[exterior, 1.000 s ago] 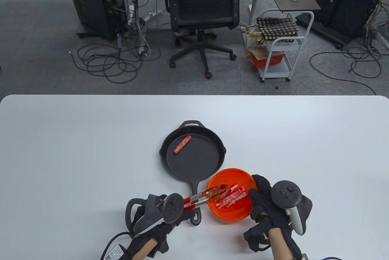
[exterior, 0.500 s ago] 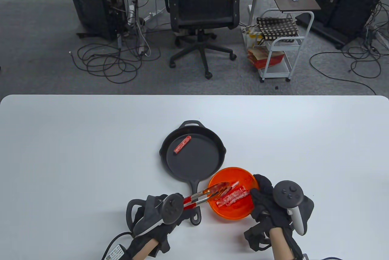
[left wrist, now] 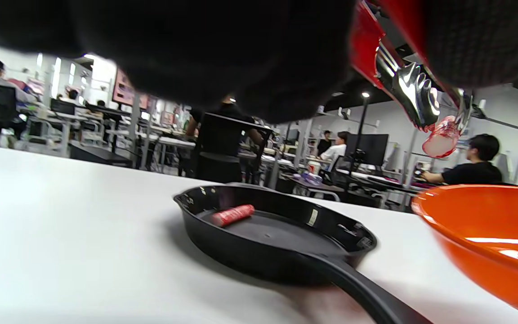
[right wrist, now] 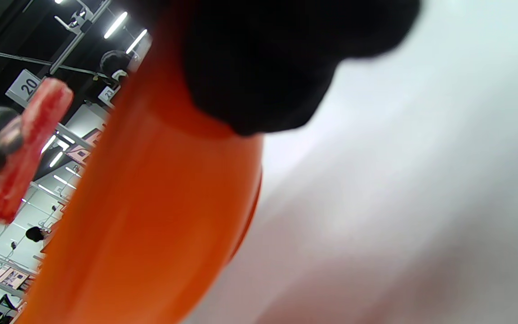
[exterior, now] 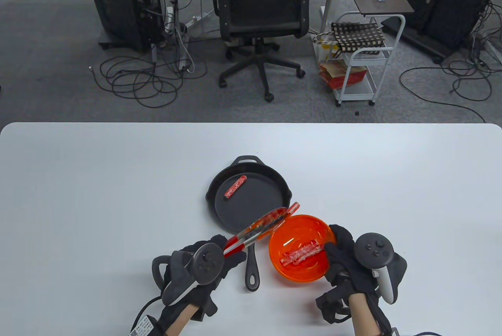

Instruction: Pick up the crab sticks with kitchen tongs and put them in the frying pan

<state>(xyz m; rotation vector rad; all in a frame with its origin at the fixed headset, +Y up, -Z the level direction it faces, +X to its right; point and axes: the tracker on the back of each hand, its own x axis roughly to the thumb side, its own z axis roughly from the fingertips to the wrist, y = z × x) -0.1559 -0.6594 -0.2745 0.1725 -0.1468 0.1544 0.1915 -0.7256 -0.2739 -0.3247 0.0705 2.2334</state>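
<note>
My left hand (exterior: 229, 252) grips red-handled metal tongs (exterior: 257, 230) that point up and to the right. Their tips pinch one red-and-white crab stick (exterior: 292, 208), lifted above the gap between the black frying pan (exterior: 257, 204) and the orange bowl (exterior: 283, 234). The left wrist view shows the same crab stick (left wrist: 441, 140) hanging from the tongs (left wrist: 414, 96) above the pan (left wrist: 286, 238). Another crab stick (exterior: 235, 187) lies in the pan at its far left. More crab sticks (exterior: 301, 253) lie in the bowl. My right hand (exterior: 334, 243) holds the bowl's right rim.
The pan's long handle (exterior: 251, 269) points toward me, between my hands. White table (exterior: 117, 194) spreads out to the left, right and far side. Beyond the far edge stand an office chair (exterior: 261, 18) and a white cart (exterior: 361, 61).
The tongs closed on a crab stick in the bowl and lifted it up and left toward the pan. My left hand shifted slightly left; the right hand stayed on the bowl.
</note>
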